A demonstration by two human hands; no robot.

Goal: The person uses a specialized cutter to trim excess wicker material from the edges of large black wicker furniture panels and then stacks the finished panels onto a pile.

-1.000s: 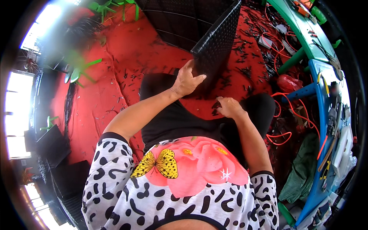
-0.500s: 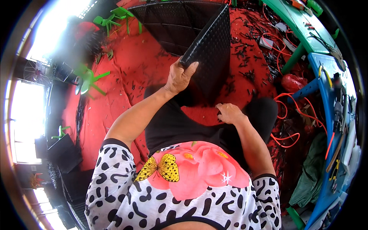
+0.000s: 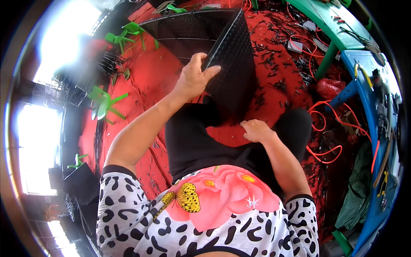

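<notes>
A large black woven box (image 3: 233, 64) with flat, textured sides stands tilted in front of me, its inside partly showing. My left hand (image 3: 195, 77) is closed round the near edge of its right-hand panel, thumb on the outer face. Lower down, my right hand (image 3: 257, 130) is between my knees, close to the box's bottom corner. Its fingers are bent and pressed together, and whatever they may hold is hidden. The box's lower end is in dark shadow near my feet.
Black scraps litter the red floor covering (image 3: 145, 81). At the right stand a green table (image 3: 342, 34) and a blue table (image 3: 364, 64) with tools. An orange hose (image 3: 327, 160) loops beside my right knee. Small green stools (image 3: 105, 103) stand to the left.
The box has shifted slightly left and tipped a little. My left hand has moved slightly up and left with its edge. My right hand has stayed almost in place. The view has shifted somewhat.
</notes>
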